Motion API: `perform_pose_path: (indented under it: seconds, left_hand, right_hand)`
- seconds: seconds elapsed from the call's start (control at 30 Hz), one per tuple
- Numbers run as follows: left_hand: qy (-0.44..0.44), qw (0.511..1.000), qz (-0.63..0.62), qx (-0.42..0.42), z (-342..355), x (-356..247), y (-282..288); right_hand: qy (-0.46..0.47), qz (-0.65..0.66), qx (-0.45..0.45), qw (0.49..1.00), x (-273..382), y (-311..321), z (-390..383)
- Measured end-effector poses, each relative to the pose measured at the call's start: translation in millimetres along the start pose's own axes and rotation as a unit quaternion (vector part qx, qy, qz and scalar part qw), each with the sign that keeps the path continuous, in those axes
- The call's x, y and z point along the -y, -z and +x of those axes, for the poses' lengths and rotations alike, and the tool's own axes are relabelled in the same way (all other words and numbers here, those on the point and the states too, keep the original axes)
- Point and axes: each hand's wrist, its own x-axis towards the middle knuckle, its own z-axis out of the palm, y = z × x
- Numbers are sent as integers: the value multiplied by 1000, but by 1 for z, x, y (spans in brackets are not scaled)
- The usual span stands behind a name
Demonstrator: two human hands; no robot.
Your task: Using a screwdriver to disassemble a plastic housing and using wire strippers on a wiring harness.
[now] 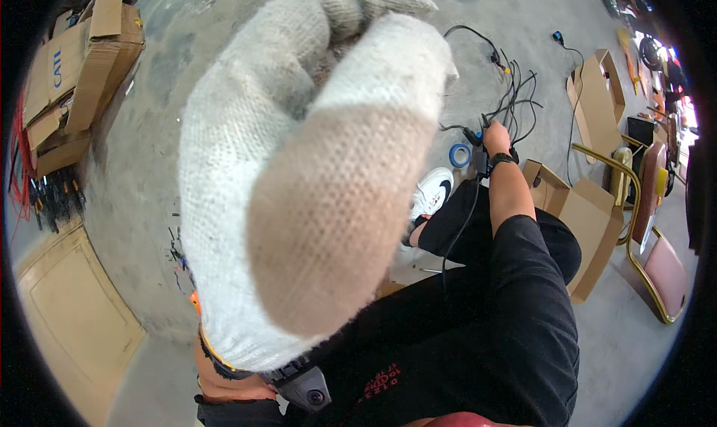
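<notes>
My left hand (314, 173), in a white knitted glove with a grimy palm or thumb, is raised very close to the camera, its fingers curled; whatever they may hold is hidden. Farther off, my bare right hand (496, 137), with a dark wristband, is closed on a bundle of black cables (515, 102) with a black box-like connector piece (482, 164) beside it. A roll of blue tape (460, 156) lies on the floor just left of it.
Open cardboard boxes (597, 98) and a pink folding chair (665, 266) stand to the right. A large carton (82, 83), red and black wires (56, 195) and a beige panel (75, 315) are at the left. My white shoe (429, 192) rests below the tape.
</notes>
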Motion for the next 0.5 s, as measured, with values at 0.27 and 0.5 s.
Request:
perform_pose_path:
  seconds: [0.27, 0.5]
  left_hand:
    - [-69, 994, 81, 38, 1, -9, -3]
    - [190, 934, -302, 5, 9, -16, -23]
  right_hand:
    - [-106, 97, -61, 988, -57, 41, 42]
    - [-131, 499, 49, 855, -154, 125, 56]
